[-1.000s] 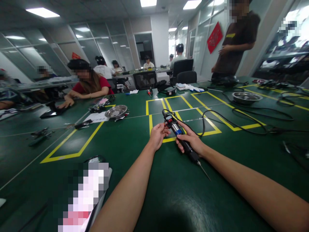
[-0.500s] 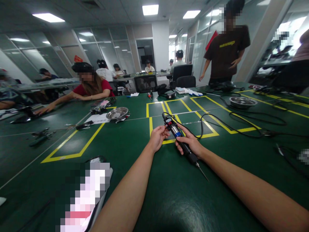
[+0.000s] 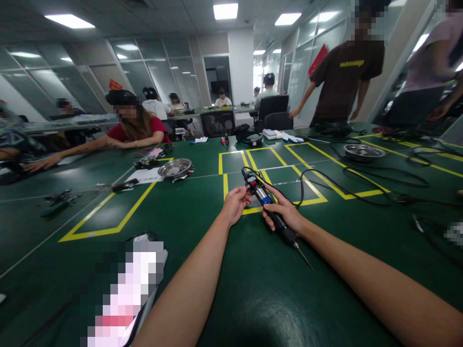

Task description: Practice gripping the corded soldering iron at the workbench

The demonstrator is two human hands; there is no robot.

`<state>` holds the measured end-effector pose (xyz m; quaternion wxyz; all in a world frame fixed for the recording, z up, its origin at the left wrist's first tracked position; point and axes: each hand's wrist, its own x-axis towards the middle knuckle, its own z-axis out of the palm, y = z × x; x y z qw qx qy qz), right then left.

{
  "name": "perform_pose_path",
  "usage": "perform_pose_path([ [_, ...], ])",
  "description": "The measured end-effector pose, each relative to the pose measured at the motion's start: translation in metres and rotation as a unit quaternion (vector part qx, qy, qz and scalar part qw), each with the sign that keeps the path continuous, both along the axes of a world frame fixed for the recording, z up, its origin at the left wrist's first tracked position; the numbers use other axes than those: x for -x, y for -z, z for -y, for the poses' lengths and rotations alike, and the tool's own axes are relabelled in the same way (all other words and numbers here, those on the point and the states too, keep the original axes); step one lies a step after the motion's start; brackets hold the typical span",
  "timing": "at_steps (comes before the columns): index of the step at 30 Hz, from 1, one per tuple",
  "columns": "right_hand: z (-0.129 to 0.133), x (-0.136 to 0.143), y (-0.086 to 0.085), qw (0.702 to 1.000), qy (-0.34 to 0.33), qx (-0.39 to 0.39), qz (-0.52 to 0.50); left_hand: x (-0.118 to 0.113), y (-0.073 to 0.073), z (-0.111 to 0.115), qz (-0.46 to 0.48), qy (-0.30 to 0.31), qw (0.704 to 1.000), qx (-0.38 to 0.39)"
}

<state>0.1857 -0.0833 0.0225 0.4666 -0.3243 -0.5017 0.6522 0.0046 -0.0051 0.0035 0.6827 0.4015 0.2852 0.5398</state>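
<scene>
Electric screwdriver (image 3: 280, 224) is located centrally, above the green tabletop (image 3: 188, 217), its black body enclosed by the right hand (image 3: 288, 213). Its slim metal shaft (image 3: 304, 255) points downward and to the right. Left hand (image 3: 236, 205) is raised at the opposite end, fingertips bent close to the red-and-black end section (whether they pinch a part cannot be determined). Hands are apart. Black cable (image 3: 302, 193) loops from that end and runs rightward across yellow tape outlines (image 3: 225, 184). To the left, a steel bowl (image 3: 175, 162) adjoins a white paper sheet (image 3: 146, 177); a second steel bowl (image 3: 364, 159) stands farther right. Beyond the table, a person in a brown T-shirt (image 3: 347, 79) stands; a person in red sleeves (image 3: 156, 127) leans at the left side, one arm extended.
</scene>
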Motion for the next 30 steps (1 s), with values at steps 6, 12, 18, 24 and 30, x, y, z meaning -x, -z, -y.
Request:
perform_pose_path([
  [6, 0.001, -0.002, -0.001, 1.0, -0.012, 0.0, -0.003, 0.002, 0.001, 0.0, -0.02, 0.01, 1.0, -0.021],
  [12, 0.004, -0.011, -0.008, 0.999, -0.016, 0.013, 0.035, -0.001, 0.005, -0.002, -0.073, 0.006, 0.997, -0.035],
  [18, -0.008, -0.052, -0.053, 0.988, 0.095, 0.025, 0.122, -0.009, 0.005, -0.002, -0.132, -0.05, 0.989, -0.047],
  [24, -0.037, -0.14, -0.086, 0.889, 0.353, 0.072, 0.283, -0.007, 0.005, -0.001, -0.136, -0.07, 0.986, -0.07],
  [30, -0.036, -0.201, -0.068, 0.856, 0.365, 0.174, 0.323, -0.007, 0.005, -0.001, -0.15, -0.049, 0.984, -0.081],
])
